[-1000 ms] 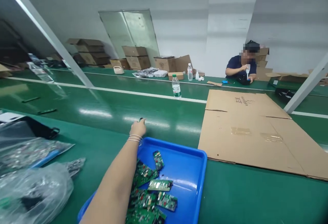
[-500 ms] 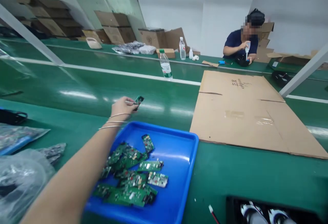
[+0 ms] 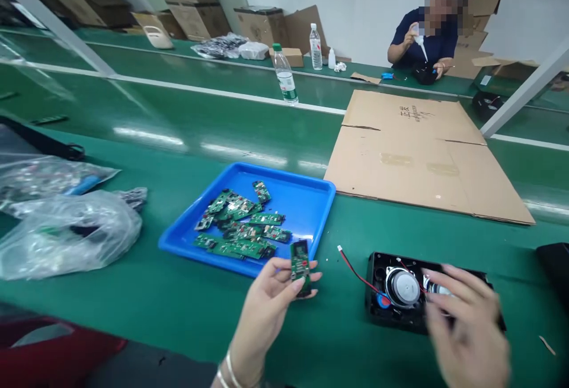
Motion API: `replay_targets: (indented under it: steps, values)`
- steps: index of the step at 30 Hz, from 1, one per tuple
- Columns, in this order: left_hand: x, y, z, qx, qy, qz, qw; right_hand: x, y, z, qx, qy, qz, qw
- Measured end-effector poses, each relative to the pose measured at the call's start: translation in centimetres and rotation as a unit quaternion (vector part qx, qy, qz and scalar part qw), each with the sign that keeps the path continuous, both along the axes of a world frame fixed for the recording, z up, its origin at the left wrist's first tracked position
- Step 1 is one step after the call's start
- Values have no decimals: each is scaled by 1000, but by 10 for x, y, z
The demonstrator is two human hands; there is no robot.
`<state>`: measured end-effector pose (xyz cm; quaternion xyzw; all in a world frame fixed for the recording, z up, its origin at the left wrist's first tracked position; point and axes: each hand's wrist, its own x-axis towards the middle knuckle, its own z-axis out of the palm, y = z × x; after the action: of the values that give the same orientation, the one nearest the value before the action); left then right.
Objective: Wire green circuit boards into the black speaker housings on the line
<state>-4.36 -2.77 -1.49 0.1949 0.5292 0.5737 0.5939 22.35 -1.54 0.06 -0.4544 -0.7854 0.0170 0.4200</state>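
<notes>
My left hand grips a green circuit board between thumb and fingers, upright in front of the tray's near right corner. Blurred by motion, my right hand hovers over the right part of a black speaker housing, its fingers stretched and apart with nothing seen in them. Inside the housing sits a round speaker; a second is partly hidden behind my fingers. A red and black wire with a white plug runs out to the left. Several more circuit boards lie piled in the blue tray.
Flattened cardboard lies beyond the housing. Plastic bags are at the left. A water bottle stands farther back. Across the bench a person holds a white squeeze bottle over a black part. A black object is at the right edge.
My left hand has come back from beyond the tray toward me, still with a circuit board. My right hand has entered view over the speaker housing. The camera view has shifted downward.
</notes>
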Motion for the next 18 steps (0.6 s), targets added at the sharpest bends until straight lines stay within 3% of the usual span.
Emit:
replay_targets:
  steps: [3,5,10,14,18]
  values:
    - [19,-5,1,-13,-43,-5,999,-67,13,10,-27,-57,106,992]
    - [25,-7,1,-11,-61,-14,998,-88,19,6,-46,-60,140,987]
    - [27,-13,-2,39,-61,-19,997,-93,19,3,-72,-5,194,978]
    - [28,-15,-4,84,-29,-14,996,-93,15,12,-65,-1,178,982]
    - [30,-17,-5,94,13,-66,993,-94,13,12,-48,26,165,985]
